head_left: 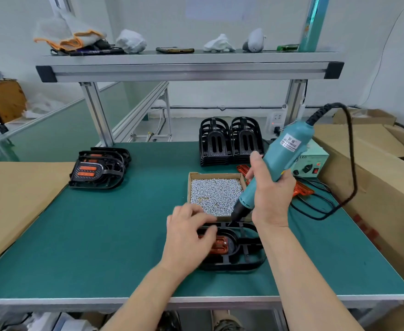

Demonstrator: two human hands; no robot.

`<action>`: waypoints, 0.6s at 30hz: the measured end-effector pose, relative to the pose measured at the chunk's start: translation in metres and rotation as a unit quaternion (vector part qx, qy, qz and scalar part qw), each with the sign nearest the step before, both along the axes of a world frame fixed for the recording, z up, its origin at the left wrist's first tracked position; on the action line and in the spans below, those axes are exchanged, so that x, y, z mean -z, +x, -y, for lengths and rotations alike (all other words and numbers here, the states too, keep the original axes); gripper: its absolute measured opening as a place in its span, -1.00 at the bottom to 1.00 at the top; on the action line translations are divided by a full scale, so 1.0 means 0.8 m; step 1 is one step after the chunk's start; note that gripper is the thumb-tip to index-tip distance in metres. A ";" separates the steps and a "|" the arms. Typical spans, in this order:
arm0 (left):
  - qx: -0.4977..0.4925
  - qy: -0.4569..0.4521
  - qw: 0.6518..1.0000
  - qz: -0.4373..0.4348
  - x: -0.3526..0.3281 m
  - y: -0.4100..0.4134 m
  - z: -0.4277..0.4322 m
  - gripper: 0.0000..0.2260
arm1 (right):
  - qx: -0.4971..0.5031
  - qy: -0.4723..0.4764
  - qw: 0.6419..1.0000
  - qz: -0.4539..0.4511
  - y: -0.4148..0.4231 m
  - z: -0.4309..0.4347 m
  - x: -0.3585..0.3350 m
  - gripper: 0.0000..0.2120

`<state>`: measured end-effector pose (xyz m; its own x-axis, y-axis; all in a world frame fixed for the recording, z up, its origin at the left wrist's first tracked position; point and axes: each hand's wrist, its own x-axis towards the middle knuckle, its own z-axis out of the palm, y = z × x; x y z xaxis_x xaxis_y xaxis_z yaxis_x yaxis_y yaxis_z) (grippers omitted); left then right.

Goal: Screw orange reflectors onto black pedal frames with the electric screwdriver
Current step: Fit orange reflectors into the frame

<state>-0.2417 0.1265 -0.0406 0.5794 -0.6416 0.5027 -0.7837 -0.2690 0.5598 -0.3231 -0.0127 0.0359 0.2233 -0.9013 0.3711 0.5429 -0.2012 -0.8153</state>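
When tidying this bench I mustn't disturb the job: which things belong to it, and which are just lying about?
Job: screwdriver, frame, reflector, screw box, frame stacks, finished pedals, spare reflectors, power unit.
Lying about: gloves, phone, cloths, cardboard.

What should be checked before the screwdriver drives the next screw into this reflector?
1. Orange reflector seated in black pedal frame: ok, lies inside its oval recess.
2. Left hand steadying frame: rests on it, blurred; grip cannot tell.
3. Right hand gripping electric screwdriver: ok.
4. Screw loaded on bit: cannot tell, tip too small.
5. Bit over reflector: not ok, tip sits at frame's far rim.
6. Cord away from frame: ok, loops off to the right.
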 end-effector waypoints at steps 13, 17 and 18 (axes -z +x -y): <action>-0.016 0.477 0.871 0.119 -0.058 0.094 0.095 -0.81 | 0.089 0.122 0.988 0.000 -0.005 0.003 0.023 -0.80; -0.011 0.449 0.880 0.153 -0.051 0.086 0.095 -0.83 | 0.097 0.134 0.986 -0.002 -0.006 0.002 0.022 -0.77; -0.016 0.430 0.889 0.157 -0.049 0.084 0.094 -0.84 | 0.099 0.135 0.986 -0.002 -0.006 0.002 0.022 -0.76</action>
